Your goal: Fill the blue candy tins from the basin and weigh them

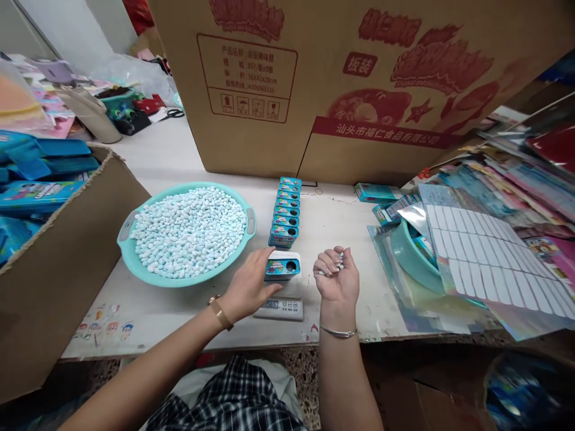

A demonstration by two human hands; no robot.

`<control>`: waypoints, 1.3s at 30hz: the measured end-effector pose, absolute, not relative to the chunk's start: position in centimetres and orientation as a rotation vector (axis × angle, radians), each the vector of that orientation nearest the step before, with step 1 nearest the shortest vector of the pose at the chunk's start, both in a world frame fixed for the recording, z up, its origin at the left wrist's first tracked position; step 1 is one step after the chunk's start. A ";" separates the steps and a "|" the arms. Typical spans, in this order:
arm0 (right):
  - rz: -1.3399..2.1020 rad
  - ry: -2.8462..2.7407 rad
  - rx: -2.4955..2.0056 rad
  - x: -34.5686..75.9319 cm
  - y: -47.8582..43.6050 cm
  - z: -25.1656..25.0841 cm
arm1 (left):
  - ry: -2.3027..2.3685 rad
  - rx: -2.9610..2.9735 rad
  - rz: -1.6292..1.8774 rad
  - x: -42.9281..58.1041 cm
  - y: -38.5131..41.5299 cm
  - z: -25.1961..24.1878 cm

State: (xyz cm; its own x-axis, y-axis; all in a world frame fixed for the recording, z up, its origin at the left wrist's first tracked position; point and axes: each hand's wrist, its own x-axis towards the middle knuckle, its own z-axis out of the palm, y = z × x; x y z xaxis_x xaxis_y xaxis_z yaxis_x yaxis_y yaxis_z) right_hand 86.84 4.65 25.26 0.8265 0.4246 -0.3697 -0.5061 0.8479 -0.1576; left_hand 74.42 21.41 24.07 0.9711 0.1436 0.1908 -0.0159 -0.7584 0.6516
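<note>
A small blue candy box [283,268] with a round hole in its top lies on a white digital scale [281,306]. My left hand [248,286] rests against the box's left side, fingers curled round it. My right hand [336,275] hovers just right of the box, palm up and fingers closed over a few small white candies. A teal basin [135,261] heaped with white and pale-blue candies stands to the left. Behind the scale, a row of several filled blue boxes [284,211] runs away from me.
A large printed carton [341,84] walls off the back of the table. An open carton [58,251] of blue packs stands at the left. At the right lie a sticker sheet [485,251], foil bags, a teal bowl [411,254] and loose blue boxes [377,193].
</note>
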 end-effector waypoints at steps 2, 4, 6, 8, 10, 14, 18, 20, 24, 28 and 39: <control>0.496 0.445 -0.220 86.8 4.6 24.6 | 0.135 2.387 0.271 74.9 21.1 23.1; 0.459 0.595 -0.230 86.8 4.5 23.9 | 0.150 2.362 0.258 75.4 20.8 23.2; 0.410 0.707 -0.286 86.7 4.6 23.4 | 0.121 2.362 0.253 76.0 20.3 24.8; 0.390 0.739 -0.342 86.6 4.7 23.1 | 0.038 2.389 0.271 76.9 19.5 27.2; 0.387 0.722 -0.369 86.5 5.0 23.1 | -0.082 2.450 0.285 77.9 18.4 29.5; 0.381 0.667 -0.387 86.6 5.7 22.6 | -0.189 2.658 0.192 79.7 17.1 30.9; 0.433 0.647 -0.336 86.6 6.1 21.9 | -0.119 2.677 0.212 80.2 17.7 29.8; 0.447 0.641 -0.308 86.6 6.2 21.9 | -0.109 2.654 0.245 80.2 18.3 29.7; 0.454 0.660 -0.293 86.7 5.9 22.4 | -0.072 2.512 0.306 79.6 19.4 29.3; 0.466 0.597 -0.213 86.9 4.6 22.1 | 0.022 2.259 0.369 78.6 20.3 26.7; 0.471 0.244 -0.334 87.4 1.3 21.7 | 0.138 2.094 0.387 75.1 22.0 23.4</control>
State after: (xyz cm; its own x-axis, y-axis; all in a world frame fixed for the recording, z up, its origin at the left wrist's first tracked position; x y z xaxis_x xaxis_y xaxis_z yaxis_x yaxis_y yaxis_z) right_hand 87.42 1.26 21.71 0.8640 0.4012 -0.3041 -0.4800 0.8387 -0.2572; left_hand 75.05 22.02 23.39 0.9430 0.2511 0.2185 -0.0558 -0.5278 0.8475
